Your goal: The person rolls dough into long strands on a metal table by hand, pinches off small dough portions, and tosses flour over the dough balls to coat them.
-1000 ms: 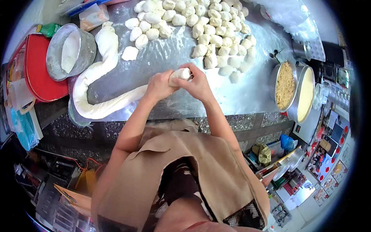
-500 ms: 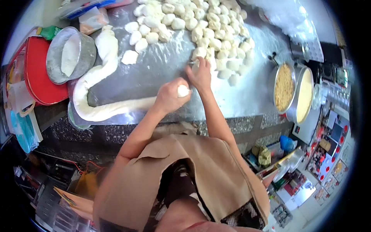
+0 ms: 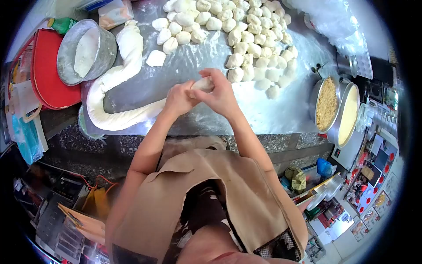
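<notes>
"Where's the long white dough rope (image 3: 118, 122)?"

"I'm seeing it curving left on the floury silver metal table (image 3: 268, 114), beside a round grey metal bowl (image 3: 106, 53)."

"Fingers?"

"The left hand (image 3: 179, 99) and right hand (image 3: 221, 96) are clasping its right end."

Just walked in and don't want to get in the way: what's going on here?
A person in a tan apron is handling a long dough rope. The left hand is wrapped around it, and the right hand cups its end; whether that bit is torn off is hidden. The rest curves over the metal table beside a bowl. Many dough lumps lie beyond the hands.
</notes>
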Demonstrator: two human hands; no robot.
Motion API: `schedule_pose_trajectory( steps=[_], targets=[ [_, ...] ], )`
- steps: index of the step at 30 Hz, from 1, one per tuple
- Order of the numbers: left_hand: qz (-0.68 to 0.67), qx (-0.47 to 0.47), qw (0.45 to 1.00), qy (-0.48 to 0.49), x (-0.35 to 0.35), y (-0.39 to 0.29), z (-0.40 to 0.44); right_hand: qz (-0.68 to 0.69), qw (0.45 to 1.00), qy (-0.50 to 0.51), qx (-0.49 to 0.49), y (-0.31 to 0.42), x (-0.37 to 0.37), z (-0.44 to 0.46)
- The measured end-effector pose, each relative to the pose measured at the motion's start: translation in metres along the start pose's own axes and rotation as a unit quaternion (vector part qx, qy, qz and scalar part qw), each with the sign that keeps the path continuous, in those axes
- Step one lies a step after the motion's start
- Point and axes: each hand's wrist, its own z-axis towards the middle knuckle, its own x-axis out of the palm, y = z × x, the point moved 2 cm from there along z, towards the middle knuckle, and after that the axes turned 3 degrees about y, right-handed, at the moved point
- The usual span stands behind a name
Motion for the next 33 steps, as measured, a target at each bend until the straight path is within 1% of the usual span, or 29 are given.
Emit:
schedule_pose_trajectory(
  steps=[1,3,4,6,8,9,10,11,12,13,14,15,16,17,18,19,20,21,22,23,24,25,26,27,28,30,31,32,33],
  targets=[
    [0.011,-0.014,1.000,0.004,-0.001,-0.005,0.002,-0.003,1.000,0.000,0.000,0.000,0.005,0.001],
    [0.023,-0.028,0.999,0.005,-0.004,-0.006,0.004,-0.094,0.995,0.027,0.000,-0.002,0.018,0.003],
    [0.035,-0.039,0.999,-0.005,-0.005,-0.004,0.005,-0.086,0.996,-0.013,-0.016,0.004,0.024,0.004],
    [0.046,-0.052,0.997,-0.013,-0.003,0.002,0.003,-0.090,0.996,-0.023,-0.010,-0.003,0.038,0.002],
    [-0.009,-0.015,0.996,-0.090,-0.001,0.003,-0.001,-0.093,0.995,-0.033,-0.003,-0.024,0.048,0.002],
    [-0.009,-0.015,0.996,-0.088,0.001,0.000,-0.006,-0.134,0.990,-0.048,0.023,-0.042,0.051,0.009],
    [-0.013,-0.019,0.998,-0.066,0.002,-0.005,-0.011,-0.176,0.981,-0.066,0.049,-0.058,0.052,0.017],
    [-0.018,-0.018,0.999,-0.048,0.004,-0.013,-0.012,-0.178,0.980,-0.073,0.045,-0.074,0.046,0.029],
    [-0.026,0.028,0.998,-0.047,0.001,-0.037,-0.017,-0.206,0.971,-0.103,0.066,-0.089,0.037,0.037],
    [-0.027,0.026,0.998,-0.050,-0.002,-0.039,-0.018,-0.233,0.961,-0.121,0.083,-0.088,0.026,0.040],
    [-0.069,-0.033,0.995,-0.067,-0.009,-0.034,-0.018,-0.230,0.963,-0.120,0.077,-0.084,0.019,0.039],
    [-0.113,-0.088,0.987,-0.077,-0.015,-0.030,-0.018,-0.312,0.943,-0.117,0.015,-0.056,0.006,0.032],
    [-0.116,-0.128,0.983,-0.066,-0.018,-0.019,-0.018,-0.392,0.912,-0.114,-0.046,-0.035,-0.001,0.022],
    [-0.116,-0.123,0.983,-0.068,-0.017,-0.011,-0.015,-0.338,0.941,0.018,-0.010,-0.045,0.009,0.005],
    [-0.108,-0.062,0.988,-0.086,-0.014,-0.006,-0.014,-0.276,0.949,0.152,0.028,-0.056,0.021,-0.015],
    [-0.100,-0.002,0.990,-0.103,-0.009,-0.002,-0.015,-0.062,0.964,0.243,0.094,-0.049,0.037,-0.025],
    [-0.021,0.086,0.990,-0.112,-0.004,0.000,-0.016,0.158,0.922,0.316,0.155,-0.039,0.059,-0.033],
    [-0.020,0.089,0.990,-0.111,-0.007,-0.002,-0.016,0.261,0.932,0.213,0.132,-0.041,0.082,-0.038],
    [-0.038,0.091,0.990,-0.104,-0.017,-0.006,-0.020,0.359,0.922,0.108,0.103,-0.040,0.091,-0.038],
    [-0.054,0.091,0.990,-0.097,-0.024,-0.007,-0.028,0.360,0.921,0.110,0.102,-0.046,0.089,-0.040],
    [-0.118,0.059,0.985,-0.113,-0.032,-0.002,-0.041,0.357,0.908,0.144,0.165,-0.038,0.082,-0.034],
    [-0.113,0.055,0.986,-0.111,-0.044,0.007,-0.057,0.353,0.890,0.177,0.227,-0.028,0.075,-0.032],
    [0.032,0.020,0.999,-0.022,-0.055,0.020,-0.071,0.395,0.873,0.144,0.246,-0.018,0.056,-0.039],
    [0.175,-0.014,0.982,0.069,-0.060,0.028,-0.080,0.387,0.878,0.129,0.251,-0.007,0.032,-0.050],
    [0.180,-0.014,0.981,0.071,-0.058,0.030,-0.085,0.378,0.883,0.112,0.256,0.002,0.004,-0.065],
    [0.212,0.069,0.970,0.096,-0.042,0.031,-0.095,0.386,0.876,0.059,0.284,0.004,-0.055,-0.102],
    [0.213,0.068,0.970,0.099,-0.032,0.017,-0.091,0.391,0.863,0.018,0.319,-0.009,-0.086,-0.125],
    [0.212,0.115,0.966,0.097,-0.017,-0.009,-0.080,0.353,0.866,-0.042,0.351,-0.014,-0.123,-0.143],
    [0.209,0.162,0.960,0.096,0.000,-0.028,-0.069,0.408,0.852,-0.107,0.310,-0.053,-0.157,-0.172]
  ],
)
